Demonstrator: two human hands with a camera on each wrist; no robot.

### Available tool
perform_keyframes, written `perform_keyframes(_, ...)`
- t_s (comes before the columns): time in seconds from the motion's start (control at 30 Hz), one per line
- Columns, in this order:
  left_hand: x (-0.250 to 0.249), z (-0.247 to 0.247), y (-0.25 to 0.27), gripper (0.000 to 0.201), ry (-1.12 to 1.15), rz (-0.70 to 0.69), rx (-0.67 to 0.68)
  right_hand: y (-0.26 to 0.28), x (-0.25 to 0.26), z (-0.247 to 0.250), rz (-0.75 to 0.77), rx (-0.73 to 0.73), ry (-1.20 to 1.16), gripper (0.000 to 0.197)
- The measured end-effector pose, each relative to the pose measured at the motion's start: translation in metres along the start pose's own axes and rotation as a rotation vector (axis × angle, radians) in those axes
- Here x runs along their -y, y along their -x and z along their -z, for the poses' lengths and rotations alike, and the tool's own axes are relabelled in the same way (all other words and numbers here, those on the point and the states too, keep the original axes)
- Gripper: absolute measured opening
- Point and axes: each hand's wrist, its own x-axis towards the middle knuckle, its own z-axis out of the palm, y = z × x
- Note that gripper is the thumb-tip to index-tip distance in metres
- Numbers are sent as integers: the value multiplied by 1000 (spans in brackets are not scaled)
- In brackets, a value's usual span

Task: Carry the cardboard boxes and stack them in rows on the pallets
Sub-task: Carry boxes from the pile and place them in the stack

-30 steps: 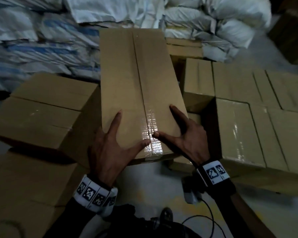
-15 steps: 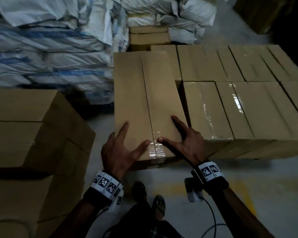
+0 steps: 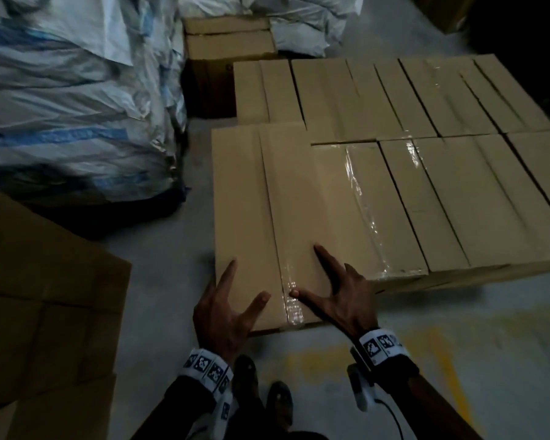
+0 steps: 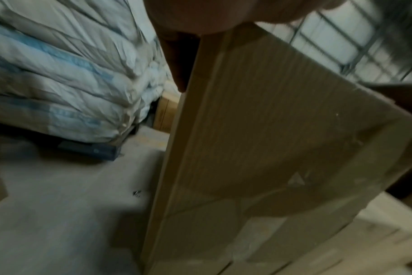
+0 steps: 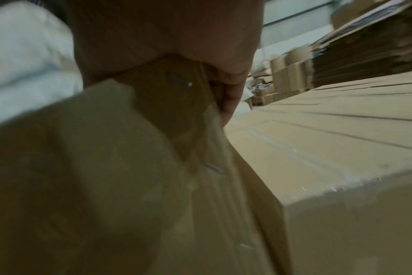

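I hold a long taped cardboard box (image 3: pixel 267 201) at its near end, level with the left end of the front row of boxes (image 3: pixel 426 192) and against its neighbour. My left hand (image 3: pixel 226 306) and right hand (image 3: pixel 340 293) spread straight fingers and thumbs over its top near corners. In the left wrist view a straight finger (image 4: pixel 179 65) lies along the box (image 4: pixel 270 130)'s left side. The right wrist view shows fingers (image 5: pixel 231 96) between the box (image 5: pixel 106 167) and the neighbouring box (image 5: pixel 318 148). A back row (image 3: pixel 378 96) lies behind. The pallet is hidden.
White and blue sacks (image 3: pixel 77 106) are piled at the left on a dark pallet (image 4: pixel 89 150). More cardboard boxes (image 3: pixel 45 296) stand at the near left, and one box (image 3: pixel 229 36) at the back. Grey floor (image 3: pixel 159 249) runs between them. My feet (image 3: pixel 261 389) stand just before the box.
The box has come down and to the right, from raised in front of me to level with the front row's left end. Both hands kept their hold on its near end.
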Motion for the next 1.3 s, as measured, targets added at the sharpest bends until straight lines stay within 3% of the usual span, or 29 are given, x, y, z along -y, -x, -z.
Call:
perform_keyframes(0.23,53,-99,-35,102,-2,-47,-7,-49,-73,-72,-23,5,-34,110)
perform_keyframes(0.43,75,-163,-55,98,1,-48,-21,-89,-122,-106,45,-17,159,107)
perform_keyframes(0.53,83,-180,-69,94,-46,-54,-28,-93,-134,-120,63,-26,203,97)
perform_keyframes(0.77,93,-198,-70,90,-90,-11,-13,-77,-140,-146,58,-90,65,72)
perform_keyframes(0.93,87,-204,-64,93,-123,4,44,-71,-148,-143,215,-173,81,50)
perform_keyframes(1.1,89,-204,-67,95,-59,81,71,-84,-175,-132,250,-74,186,84)
perform_keyframes(1.3,101,-211,-75,98,486,236,-18,-95,-203,-113,370,71,278,114)
